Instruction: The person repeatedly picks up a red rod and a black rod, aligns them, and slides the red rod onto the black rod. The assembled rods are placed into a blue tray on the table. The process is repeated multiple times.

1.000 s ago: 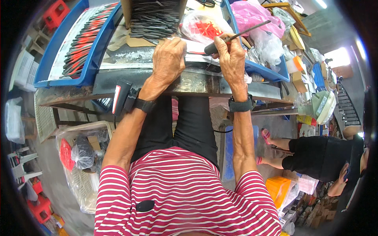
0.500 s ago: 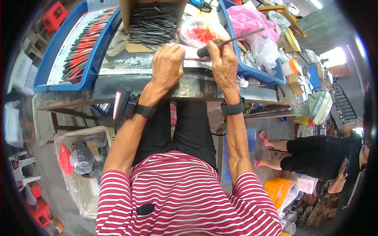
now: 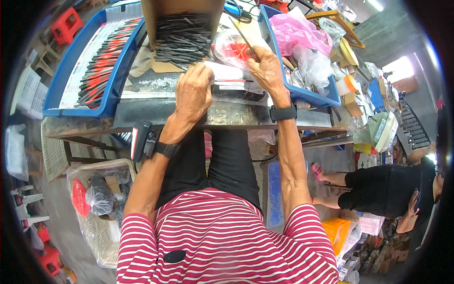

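My left hand (image 3: 194,91) is closed, its fingers curled at the edge of a white sheet (image 3: 228,71) on the bench; what they pinch, if anything, is hidden. A thin red piece (image 3: 234,80) lies just beyond its fingertips. My right hand (image 3: 267,71) grips a tool with a long thin dark shaft (image 3: 242,34), which slants up and to the left; its handle is covered by the hand. Beyond my hands, an open cardboard box (image 3: 183,8) holds many slim black pieces (image 3: 182,45). Beside it is a clear plastic bag (image 3: 227,42) with red pieces inside.
A blue tray (image 3: 111,97) at the left holds a row of red-and-black pieces (image 3: 101,66). Another blue tray (image 3: 314,97) at the right carries a pink plastic bag (image 3: 300,31) and clear bags. Under the bench stands a pale crate (image 3: 124,165). Another person (image 3: 383,187) is at the right.
The tool's shaft has swung from pointing right to pointing up and left, and its black handle has gone into my right hand. My left hand has shifted slightly left and nearer.
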Demonstrator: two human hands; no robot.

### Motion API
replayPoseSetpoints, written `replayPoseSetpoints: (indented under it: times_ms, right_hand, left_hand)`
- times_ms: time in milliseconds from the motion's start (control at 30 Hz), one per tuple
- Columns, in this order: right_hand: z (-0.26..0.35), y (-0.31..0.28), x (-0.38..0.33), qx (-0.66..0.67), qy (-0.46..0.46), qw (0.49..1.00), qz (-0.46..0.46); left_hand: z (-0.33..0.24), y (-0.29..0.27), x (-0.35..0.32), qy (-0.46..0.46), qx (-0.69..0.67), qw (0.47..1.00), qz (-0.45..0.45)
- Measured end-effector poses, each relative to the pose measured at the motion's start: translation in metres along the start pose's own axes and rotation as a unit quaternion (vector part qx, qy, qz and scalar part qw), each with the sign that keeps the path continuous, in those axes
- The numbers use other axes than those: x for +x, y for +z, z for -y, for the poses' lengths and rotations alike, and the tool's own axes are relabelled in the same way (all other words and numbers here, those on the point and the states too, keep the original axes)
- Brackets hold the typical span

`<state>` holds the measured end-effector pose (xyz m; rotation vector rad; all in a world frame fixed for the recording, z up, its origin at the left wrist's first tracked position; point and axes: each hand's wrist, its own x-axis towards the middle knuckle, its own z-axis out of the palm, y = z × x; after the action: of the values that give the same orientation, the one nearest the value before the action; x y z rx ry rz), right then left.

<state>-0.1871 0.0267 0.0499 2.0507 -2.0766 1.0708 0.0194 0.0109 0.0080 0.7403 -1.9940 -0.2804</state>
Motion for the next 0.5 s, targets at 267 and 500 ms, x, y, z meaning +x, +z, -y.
replayPoseSetpoints:
  times_ms: [267, 500]
  right_hand:
    - [-0.01, 0.01, 0.005, -0.082, -0.061, 0.992, 0.067]
    - [-0.018, 0.011, -0.001, -0.034, -0.021, 0.999, -0.016]
  left_hand:
    - [-0.005, -0.067, -0.007, -0.034, -0.002, 0.999, -0.024]
    - [0.007, -0.139, -0.017, -0.064, 0.065, 0.992, -0.088]
